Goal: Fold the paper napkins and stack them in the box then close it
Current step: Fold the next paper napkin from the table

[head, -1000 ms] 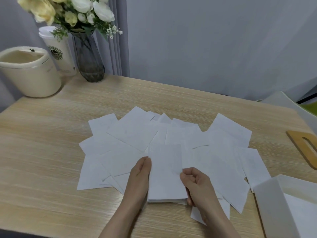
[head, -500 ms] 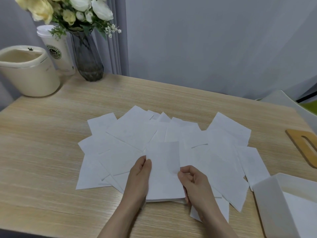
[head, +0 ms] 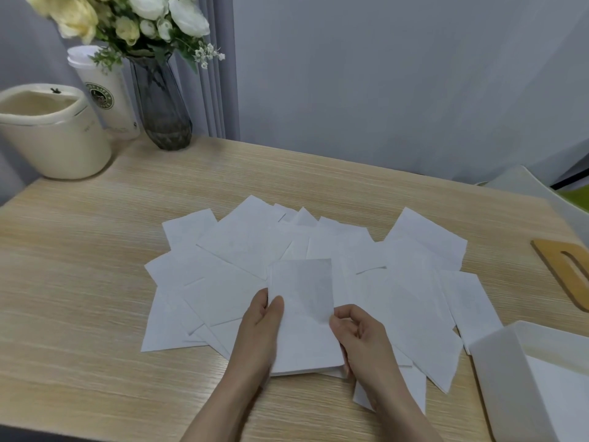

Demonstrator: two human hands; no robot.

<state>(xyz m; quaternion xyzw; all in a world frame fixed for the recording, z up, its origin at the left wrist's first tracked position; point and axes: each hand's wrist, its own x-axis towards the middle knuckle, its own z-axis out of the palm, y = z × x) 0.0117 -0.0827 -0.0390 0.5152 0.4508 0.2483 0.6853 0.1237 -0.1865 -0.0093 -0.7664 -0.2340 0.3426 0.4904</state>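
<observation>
Your left hand (head: 259, 323) and right hand (head: 357, 333) pinched the side edges of a folded napkin (head: 301, 301) above the loose napkins (head: 242, 247) on the worktop (head: 79, 250); the open box (head: 500, 378) sat at your right.

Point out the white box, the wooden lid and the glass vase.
white box (head: 497, 374), head view, near side wall.
wooden lid (head: 556, 263), head view, left strip beside the slot.
glass vase (head: 162, 103), head view, middle of body.

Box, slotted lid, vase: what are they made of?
Box: looks like matte white plastic; smooth, slightly translucent wall.
Slotted lid: probably wood or bamboo; tan, faint grain, satin surface.
Vase: likely smoked glass; dark, see-through, faceted base catching light.
</observation>
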